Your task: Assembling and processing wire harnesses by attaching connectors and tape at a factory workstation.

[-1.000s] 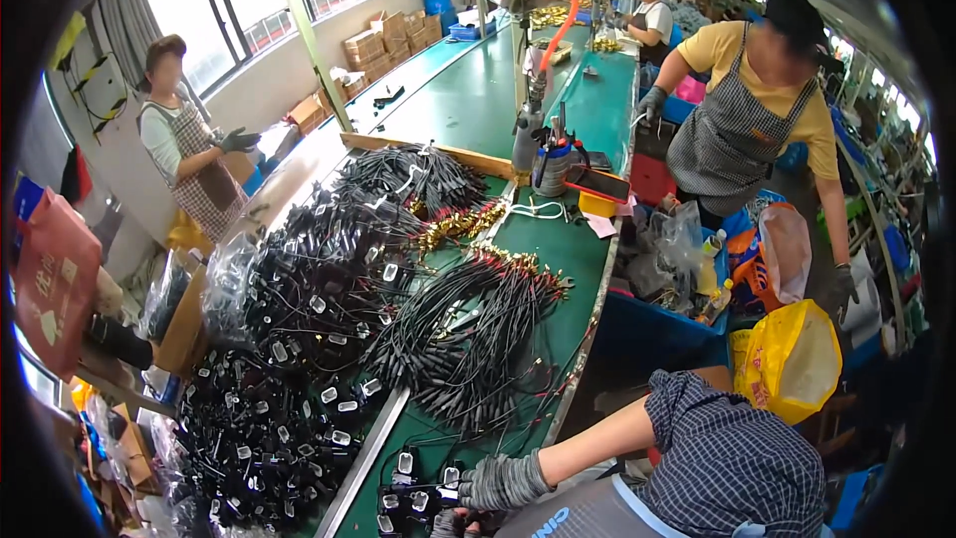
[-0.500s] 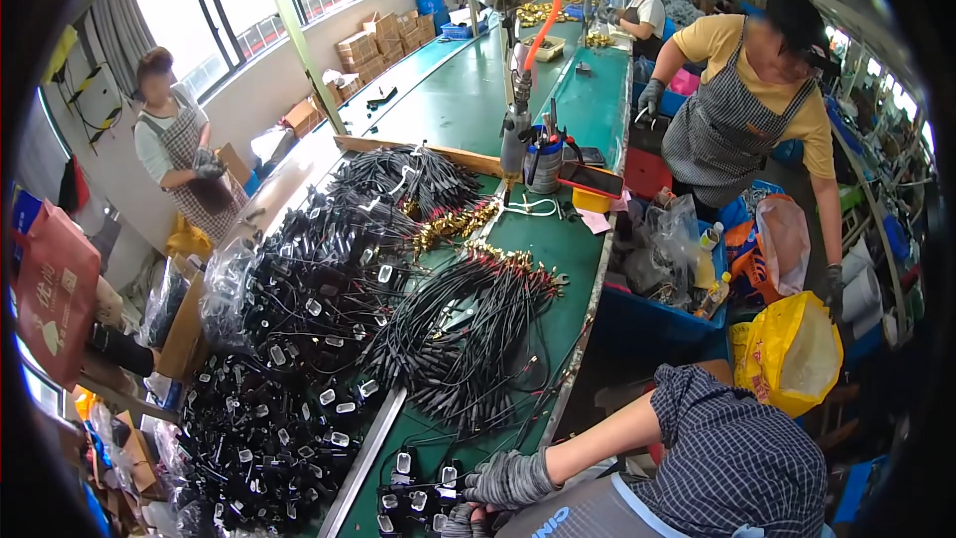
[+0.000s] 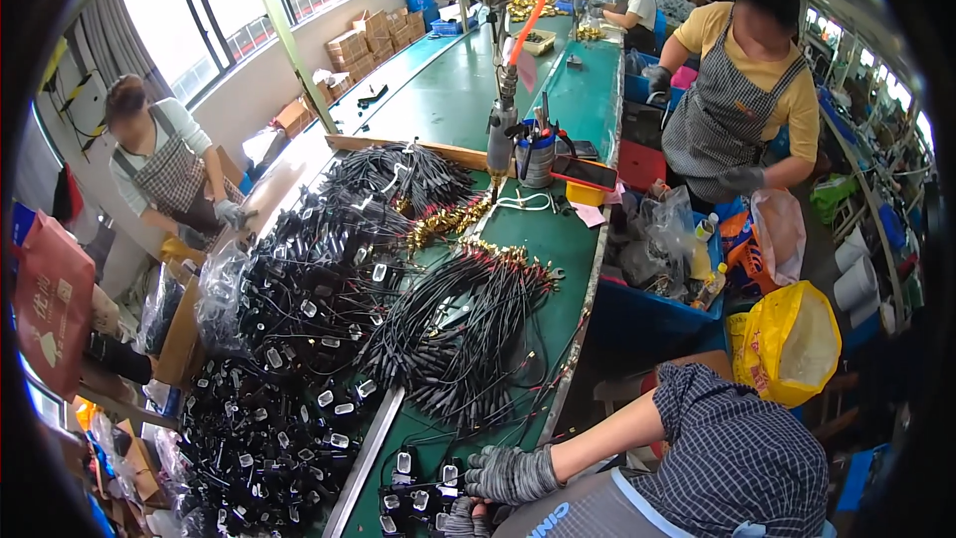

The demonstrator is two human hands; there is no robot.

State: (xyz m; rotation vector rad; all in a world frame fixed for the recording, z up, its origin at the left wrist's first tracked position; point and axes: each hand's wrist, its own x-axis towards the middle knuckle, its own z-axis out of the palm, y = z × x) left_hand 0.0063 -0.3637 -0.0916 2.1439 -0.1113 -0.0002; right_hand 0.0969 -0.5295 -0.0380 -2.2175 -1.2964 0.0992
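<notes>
My right hand [image 3: 513,475], in a grey knitted glove, is closed at the table's near edge, its fingertips beside small black parts [image 3: 418,500] with clear rectangular windows. Just below it my left hand [image 3: 464,519], gloved in grey too, is closed and partly cut off by the lower rim. The two hands nearly touch, and what they pinch is hidden by the fingers. Beyond them lies a bundle of black cables [image 3: 453,339] with gold-coloured metal ends. To the left a large heap of black windowed parts [image 3: 264,448] covers the table.
A green work table [image 3: 543,239] runs away from me, with a metal strip [image 3: 363,463] along it. A hanging driver tool [image 3: 501,130] stands above a tool cup [image 3: 536,159] and a phone [image 3: 585,173]. Blue bins [image 3: 647,324] and a yellow bag [image 3: 792,339] sit right. Several co-workers are nearby.
My hands stay almost in place. The co-worker at left has bent forward and lowered both hands toward the table edge. The co-worker at right has drawn an arm up from the yellow bag.
</notes>
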